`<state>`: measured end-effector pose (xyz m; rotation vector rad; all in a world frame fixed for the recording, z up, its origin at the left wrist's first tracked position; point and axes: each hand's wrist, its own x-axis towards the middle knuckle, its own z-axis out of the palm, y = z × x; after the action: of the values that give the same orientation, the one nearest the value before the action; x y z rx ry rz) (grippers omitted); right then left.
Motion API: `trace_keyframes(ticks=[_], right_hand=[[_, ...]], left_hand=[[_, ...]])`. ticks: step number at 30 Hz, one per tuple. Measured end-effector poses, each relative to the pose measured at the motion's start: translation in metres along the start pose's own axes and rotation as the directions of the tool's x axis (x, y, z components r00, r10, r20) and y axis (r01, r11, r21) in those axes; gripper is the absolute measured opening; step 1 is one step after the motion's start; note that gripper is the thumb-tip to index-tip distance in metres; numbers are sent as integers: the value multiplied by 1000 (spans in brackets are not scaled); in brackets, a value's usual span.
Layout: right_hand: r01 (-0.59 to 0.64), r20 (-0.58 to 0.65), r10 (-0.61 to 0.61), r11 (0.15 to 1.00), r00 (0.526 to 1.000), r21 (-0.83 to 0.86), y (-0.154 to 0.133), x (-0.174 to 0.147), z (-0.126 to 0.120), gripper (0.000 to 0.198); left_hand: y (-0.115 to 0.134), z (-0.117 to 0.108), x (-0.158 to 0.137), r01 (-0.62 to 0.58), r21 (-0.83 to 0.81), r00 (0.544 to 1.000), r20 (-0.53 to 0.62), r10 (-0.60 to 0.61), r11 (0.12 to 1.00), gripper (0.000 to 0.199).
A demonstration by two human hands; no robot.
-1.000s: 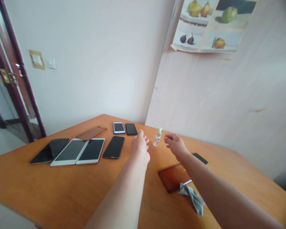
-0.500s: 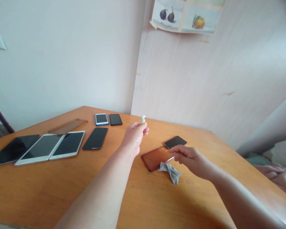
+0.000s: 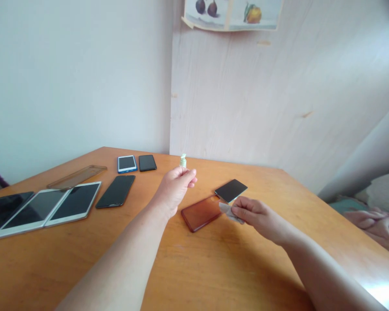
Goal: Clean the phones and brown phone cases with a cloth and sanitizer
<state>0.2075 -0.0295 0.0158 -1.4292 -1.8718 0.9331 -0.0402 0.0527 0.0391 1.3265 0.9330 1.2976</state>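
Observation:
My left hand [image 3: 176, 188] is closed above the middle of the table, its thumb pressed against curled fingers. Whatever it may hold is hidden. Just behind it shows the pale green pump top of a small bottle [image 3: 183, 160]; the hand covers the lower part, so I cannot tell whether they touch. A grey cloth [image 3: 228, 212] is pinched in the fingers of my right hand [image 3: 251, 214], at the right end of a reddish-brown phone case [image 3: 199, 214]. Directly behind that case lies a dark phone [image 3: 231, 190], screen up.
On the left lie white tablets [image 3: 73, 202], a black tablet [image 3: 6, 209], a black phone [image 3: 116, 191] and a clear brownish case [image 3: 78, 177]. Two smaller phones, one blue-edged [image 3: 127, 163] and one black [image 3: 148, 163], lie near the wooden table's [image 3: 188, 268] back edge.
My right hand now has the grey cloth, which lay on the table below it before. My left hand has turned slightly beside the pump top. The view has swung right.

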Motion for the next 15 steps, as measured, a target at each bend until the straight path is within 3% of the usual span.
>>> trace_keyframes(ticks=[5,7,9,11,15], right_hand=[[-51,165,59,997,984,-52,2,-2,8,22],[-27,122,50,983,991,-181,2,1,21,11],[17,-3,-18,947,1000,-321,0,3,34,3],[95,-60,-130,907,990,-410,-5,2,44,9],[296,80,-292,844,953,-447,-20,-8,57,16]], left_hand=[[0,1,-1,-12,47,1000,14,11,999,28],[-1,2,-1,-14,64,1000,9,14,998,27],[-2,3,0,-19,76,1000,-4,19,997,25],[-3,3,1,-26,78,999,-17,27,997,24],[-6,1,2,-40,89,998,-37,43,995,24]])
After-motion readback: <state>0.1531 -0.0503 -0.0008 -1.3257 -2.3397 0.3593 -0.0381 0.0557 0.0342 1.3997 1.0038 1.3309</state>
